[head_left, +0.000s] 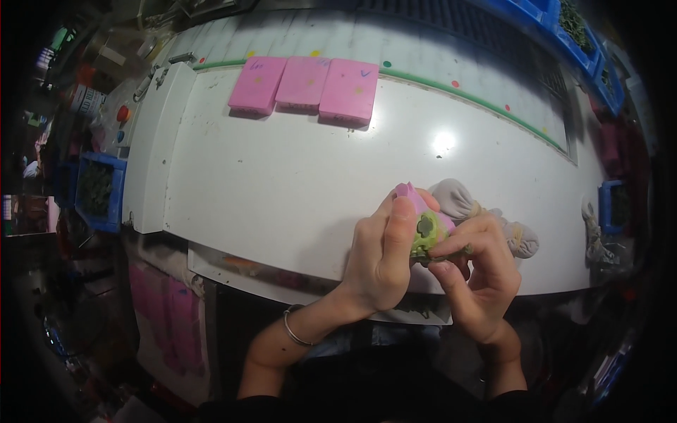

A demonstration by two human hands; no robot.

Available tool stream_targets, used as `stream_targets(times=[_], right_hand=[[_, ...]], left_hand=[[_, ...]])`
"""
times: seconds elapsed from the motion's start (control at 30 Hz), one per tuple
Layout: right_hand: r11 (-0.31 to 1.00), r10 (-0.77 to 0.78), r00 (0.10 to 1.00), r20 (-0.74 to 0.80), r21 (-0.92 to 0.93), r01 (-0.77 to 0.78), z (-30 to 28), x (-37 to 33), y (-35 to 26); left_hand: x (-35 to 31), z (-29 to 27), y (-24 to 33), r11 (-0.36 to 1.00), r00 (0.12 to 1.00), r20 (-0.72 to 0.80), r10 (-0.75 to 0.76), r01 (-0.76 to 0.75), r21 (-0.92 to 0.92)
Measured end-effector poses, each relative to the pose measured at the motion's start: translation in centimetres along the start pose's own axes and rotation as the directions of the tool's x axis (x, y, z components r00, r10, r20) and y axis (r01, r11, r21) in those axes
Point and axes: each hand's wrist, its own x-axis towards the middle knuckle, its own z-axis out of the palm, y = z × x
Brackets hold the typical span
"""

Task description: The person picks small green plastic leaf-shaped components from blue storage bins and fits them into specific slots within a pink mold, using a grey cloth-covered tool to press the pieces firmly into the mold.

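The place looked like a workshop or a small factory, fitted out for handwork. A white bench [268,166], specked and scuffed, filled the middle of the frame. Beyond it, along the top, ran a pale strip [300,35] with a green edge [451,94] and coloured dots. Three pink blocks [348,92] with pen marks lay in a row at upper centre, and long pink pieces [183,328] showed at lower left. Blue crates of grey-green material stood at upper right [527,13] and left [103,221]. Dim, crowded clutter around the frame's edges also suggested a working room.
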Motion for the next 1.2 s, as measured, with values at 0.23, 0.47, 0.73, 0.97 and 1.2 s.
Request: stream_targets(times=[0.23, 0.47, 0.73, 0.97, 1.2], right_hand=[[0.913, 0.236, 0.962, 0.138, 0.309, -0.268, -0.9, 0.4, 0.2], [0.874, 0.454, 0.884, 0.108, 0.138, -0.466, -2.6, 2.1, 0.7], [0.975, -0.034, 0.997, 0.064, -0.216, 0.047, -0.4, 2.6, -1.1], [0.993, -0.031, 0.996, 0.08, -0.111, 0.04, 0.9, 2.3, -1.3], [0.996, 0.005, 0.999, 0.031, 0.091, -0.008, 1.0, 2.4, 0.0]], left_hand=[[-0.1, -0.5, -0.5, 0.998, 0.998, 0.003, -0.061, 0.061, 0.002], [-0.1, -1.0, 0.2, 0.99, 0.999, -0.006, -0.031, 0.032, 0.134], [-0.3, -1.2, 0.6, 0.979, 0.999, -0.011, 0.033, -0.03, 0.203], [-0.2, -1.1, 1.4, 0.942, 0.997, -0.009, 0.073, -0.066, 0.328], [0.6, -1.0, 0.9, 0.94, 0.986, 0.014, 0.167, -0.163, 0.298]])
